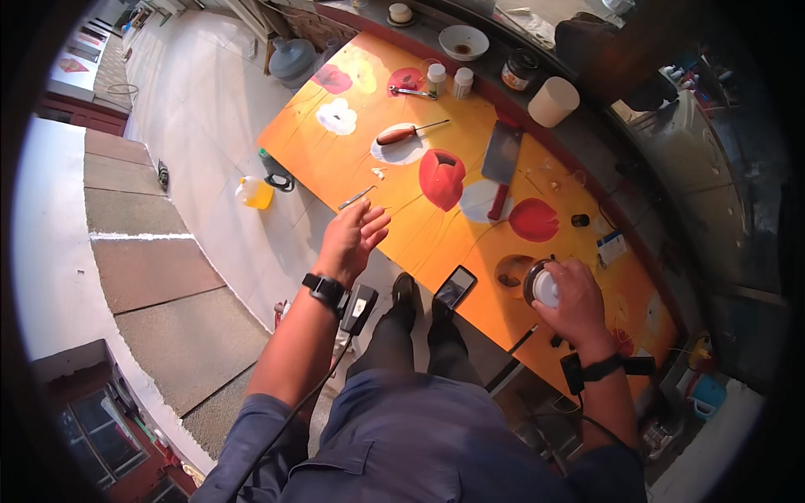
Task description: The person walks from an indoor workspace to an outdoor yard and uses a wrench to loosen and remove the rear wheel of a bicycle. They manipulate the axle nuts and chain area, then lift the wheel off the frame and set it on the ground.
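My left hand (356, 239) is raised by the table's near edge, palm partly up, its fingers loosely bent and apart with nothing visible in them. Just beyond its fingertips lies a thin metal tool (358, 197) with a bent tip. On the right, my right hand (577, 298) grips a small round jar (546, 287) with a white face and a dark rim; my fingers cover part of it. Close to that hand is a phone (455, 287) at the table edge. A cleaver (503, 155) with a red handle and a screwdriver (397, 135) lie farther off.
The orange, flower-printed table (411, 222) also bears a wrench (411, 90), two white bottles (436, 79) and a small black cap (579, 220). Along the back ledge stand a bowl (464, 42), a dark-lidded jar (519, 70) and a pale cylinder (553, 102). A yellow jug (255, 194) is on the floor.
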Available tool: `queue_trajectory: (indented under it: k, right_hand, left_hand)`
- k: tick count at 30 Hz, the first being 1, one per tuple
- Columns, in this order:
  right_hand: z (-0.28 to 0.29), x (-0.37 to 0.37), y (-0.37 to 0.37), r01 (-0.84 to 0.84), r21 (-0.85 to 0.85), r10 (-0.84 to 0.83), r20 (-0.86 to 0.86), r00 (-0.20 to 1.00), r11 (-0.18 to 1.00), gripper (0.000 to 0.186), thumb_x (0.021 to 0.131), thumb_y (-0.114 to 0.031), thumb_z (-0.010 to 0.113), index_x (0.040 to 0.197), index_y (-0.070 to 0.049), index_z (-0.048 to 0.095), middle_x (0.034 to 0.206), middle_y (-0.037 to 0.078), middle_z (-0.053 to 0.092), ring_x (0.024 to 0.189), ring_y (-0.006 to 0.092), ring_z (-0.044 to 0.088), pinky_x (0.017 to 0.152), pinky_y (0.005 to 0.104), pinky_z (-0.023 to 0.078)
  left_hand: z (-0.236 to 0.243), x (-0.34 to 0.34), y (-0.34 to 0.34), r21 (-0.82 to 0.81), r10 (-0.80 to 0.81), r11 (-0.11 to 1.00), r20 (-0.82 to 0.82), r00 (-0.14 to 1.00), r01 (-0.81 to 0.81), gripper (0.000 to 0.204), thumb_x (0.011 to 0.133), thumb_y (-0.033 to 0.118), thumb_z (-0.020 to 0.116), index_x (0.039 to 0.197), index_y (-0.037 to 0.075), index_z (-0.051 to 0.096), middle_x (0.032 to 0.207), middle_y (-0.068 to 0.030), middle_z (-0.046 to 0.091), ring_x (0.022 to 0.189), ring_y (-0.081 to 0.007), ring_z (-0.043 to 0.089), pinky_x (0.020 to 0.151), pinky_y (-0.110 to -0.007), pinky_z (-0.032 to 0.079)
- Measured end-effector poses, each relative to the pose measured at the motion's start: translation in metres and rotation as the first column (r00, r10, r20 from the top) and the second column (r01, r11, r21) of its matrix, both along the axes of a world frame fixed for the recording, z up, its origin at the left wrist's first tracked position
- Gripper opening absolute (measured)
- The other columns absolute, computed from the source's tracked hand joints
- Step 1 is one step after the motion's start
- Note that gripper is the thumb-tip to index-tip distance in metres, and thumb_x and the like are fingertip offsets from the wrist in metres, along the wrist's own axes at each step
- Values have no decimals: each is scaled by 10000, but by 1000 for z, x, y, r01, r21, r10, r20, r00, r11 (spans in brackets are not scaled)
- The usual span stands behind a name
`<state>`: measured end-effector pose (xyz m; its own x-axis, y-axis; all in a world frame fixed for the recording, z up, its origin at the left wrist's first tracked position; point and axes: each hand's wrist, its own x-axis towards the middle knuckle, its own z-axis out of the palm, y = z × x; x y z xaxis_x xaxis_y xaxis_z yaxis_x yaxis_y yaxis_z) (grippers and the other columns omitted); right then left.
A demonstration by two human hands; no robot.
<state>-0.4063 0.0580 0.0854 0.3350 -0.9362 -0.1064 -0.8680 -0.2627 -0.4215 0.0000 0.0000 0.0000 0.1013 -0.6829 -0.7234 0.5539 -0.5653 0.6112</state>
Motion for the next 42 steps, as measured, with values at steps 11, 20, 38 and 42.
queue_trajectory:
  k: [11, 20, 38, 42]
  right_hand:
    - [-39, 28, -5, 178, 126, -169, -82, 982, 976, 649, 661, -54, 852, 1232, -90, 545, 1205, 174, 562, 1165, 415, 534, 978, 488, 470]
    - [-35, 44, -11, 249, 209, -197, -243, 950, 946, 724, 674, -96, 880, 1301, -86, 518, 1312, 183, 526, 1224, 427, 503, 1022, 496, 448]
    - [139, 339, -74, -619, -376, 639, 719, 275, 689, 106, 820, -160, 599, 851, -73, 546, 781, 78, 562, 713, 294, 633, 616, 418, 489]
    - [130, 320, -113, -388, -477, 614, 573, 543, 789, 97, 802, -157, 593, 882, -110, 564, 755, 51, 530, 670, 260, 611, 579, 388, 471]
  left_hand:
    - [-75, 55, -66, 170, 358, 925, -94, 929, -340, 254, 1036, 237, 602, 1148, 25, 520, 1079, -120, 652, 923, -234, 680, 728, -322, 603]
    - [-88, 62, -61, 248, 347, 910, -20, 938, -331, 208, 1043, 208, 582, 1149, 41, 518, 997, -99, 678, 830, -218, 691, 657, -309, 594]
    - [-66, -8, -18, 294, 189, 942, -64, 980, -162, 145, 1030, 193, 559, 1117, 83, 525, 964, -80, 653, 799, -202, 659, 645, -313, 557]
    - [-81, 9, 1, 205, 233, 955, -77, 969, -213, 194, 1040, 237, 553, 1177, 100, 532, 1007, -96, 661, 802, -188, 657, 637, -298, 544]
